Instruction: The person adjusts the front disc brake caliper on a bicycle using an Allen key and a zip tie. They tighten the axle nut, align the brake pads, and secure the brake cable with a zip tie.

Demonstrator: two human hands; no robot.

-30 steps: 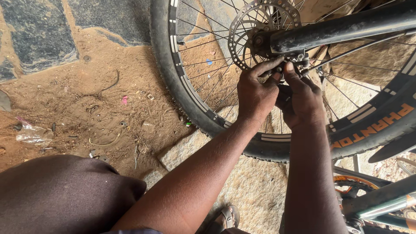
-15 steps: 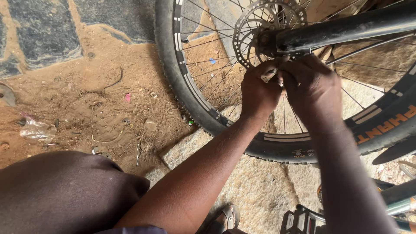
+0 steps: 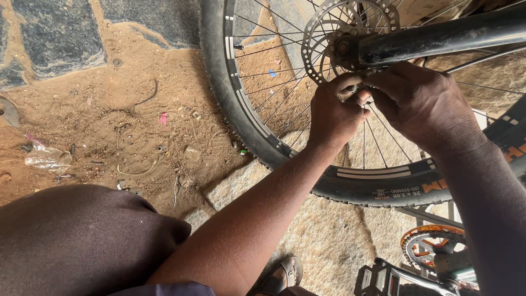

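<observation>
A bicycle wheel with a knobbly black tyre, thin spokes and a drilled silver brake disc stands in front of me. A black frame tube runs from the right to the hub. Both my hands meet just under the hub. My left hand pinches a small metal fitting at the axle with curled fingers. My right hand curls over the same spot from the right, its fingers touching the left hand's. The fitting itself is mostly hidden by my fingers.
My knee in dark cloth fills the lower left. Sandy ground with a crumpled plastic scrap and dark stone slabs lies to the left. A sandal, a black pedal and an orange chainring sit at the bottom right.
My right hand has rolled over the axle spot and now covers more of it. The left hand stays pinched there. The view has shifted, bringing the pedal and chainring into sight.
</observation>
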